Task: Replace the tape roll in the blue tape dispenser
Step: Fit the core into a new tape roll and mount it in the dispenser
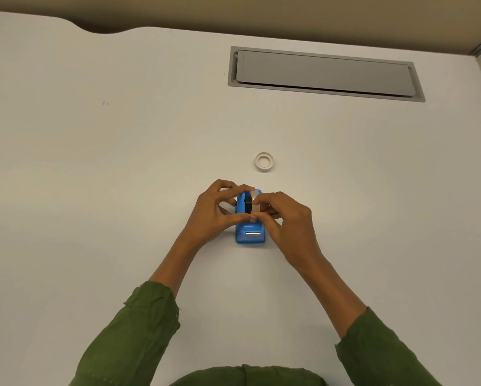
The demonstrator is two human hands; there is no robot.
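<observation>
The blue tape dispenser (250, 234) stands on the white desk, its metal cutter facing me. A clear tape roll on a black hub (249, 204) sits in its cradle. My left hand (216, 210) pinches the roll from the left, thumb at the front and fingers over the top. From the right, my right hand (285, 221) grips the same roll, with its fingertips meeting the left thumb above the cutter. A second, white tape roll (264, 162) lies flat on the desk just beyond the dispenser, apart from both hands.
A grey cable-tray lid (324, 72) is set into the white desk (122, 162) at the back right. The desk's back edge curves at the upper left. A partition wall rises at the far right.
</observation>
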